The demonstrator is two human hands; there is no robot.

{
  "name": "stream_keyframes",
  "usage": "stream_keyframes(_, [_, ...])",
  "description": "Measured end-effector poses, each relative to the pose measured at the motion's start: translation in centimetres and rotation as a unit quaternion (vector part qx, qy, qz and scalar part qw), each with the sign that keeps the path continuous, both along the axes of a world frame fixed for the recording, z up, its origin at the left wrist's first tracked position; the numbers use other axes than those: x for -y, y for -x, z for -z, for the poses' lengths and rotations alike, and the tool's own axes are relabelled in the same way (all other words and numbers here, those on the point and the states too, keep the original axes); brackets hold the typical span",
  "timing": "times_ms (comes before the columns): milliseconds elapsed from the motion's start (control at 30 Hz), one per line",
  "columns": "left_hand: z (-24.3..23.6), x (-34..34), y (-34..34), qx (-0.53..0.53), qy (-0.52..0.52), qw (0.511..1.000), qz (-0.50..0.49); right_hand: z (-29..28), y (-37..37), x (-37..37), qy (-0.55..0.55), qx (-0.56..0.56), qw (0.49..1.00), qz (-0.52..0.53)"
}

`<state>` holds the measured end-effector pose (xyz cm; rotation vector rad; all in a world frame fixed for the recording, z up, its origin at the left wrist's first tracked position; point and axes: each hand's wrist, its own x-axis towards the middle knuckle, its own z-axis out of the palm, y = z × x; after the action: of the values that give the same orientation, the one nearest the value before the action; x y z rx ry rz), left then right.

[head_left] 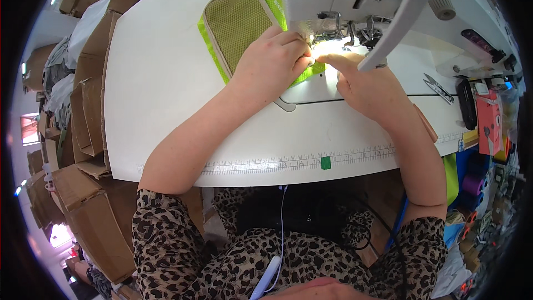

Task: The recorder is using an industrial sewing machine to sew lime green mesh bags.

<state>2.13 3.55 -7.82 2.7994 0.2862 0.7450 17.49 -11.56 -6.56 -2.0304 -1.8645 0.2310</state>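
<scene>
A lime-green pouch point(233, 25) with an olive mesh panel and beige edging lies on the white table, its right edge under the sewing machine head point(355, 0). My left hand point(272, 58) rests over its lower right part, fingers closed on the green edge beside the lit needle area. My right hand point(372, 83) is on the other side of the needle area. Its index finger stretches left to the pouch's edge and almost meets my left fingertips; the thumb stands apart. The machine head and my fingers hide the exact stitching point.
Thread snips point(438, 89) lie on the table's right, near a black case point(467, 104) and a red box point(488, 125). A ruler strip point(266, 164) with a green mark point(326, 163) runs along the front edge. Cardboard boxes point(89, 94) crowd the left side.
</scene>
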Motion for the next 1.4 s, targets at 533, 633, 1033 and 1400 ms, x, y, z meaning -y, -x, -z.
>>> stream_keyframes(533, [-0.4,-0.1,0.1,0.002,0.019,1.0,0.018,0.8,-0.2,-0.4,0.029,0.086,0.996,0.005])
stream_keyframes(633, [-0.9,-0.4,0.6,-0.023,0.022,0.999,0.034,0.7,-0.1,-0.2,-0.01,0.103,0.995,-0.001])
stream_keyframes(1033, [-0.1,-0.4,0.6,-0.018,0.01,0.999,0.034,-0.8,-0.4,0.2,0.039,-0.027,0.999,0.013])
stream_keyframes(1400, [0.0,-0.6,0.5,-0.011,0.02,0.999,0.037,-0.3,0.1,0.1,0.035,0.039,0.999,0.006])
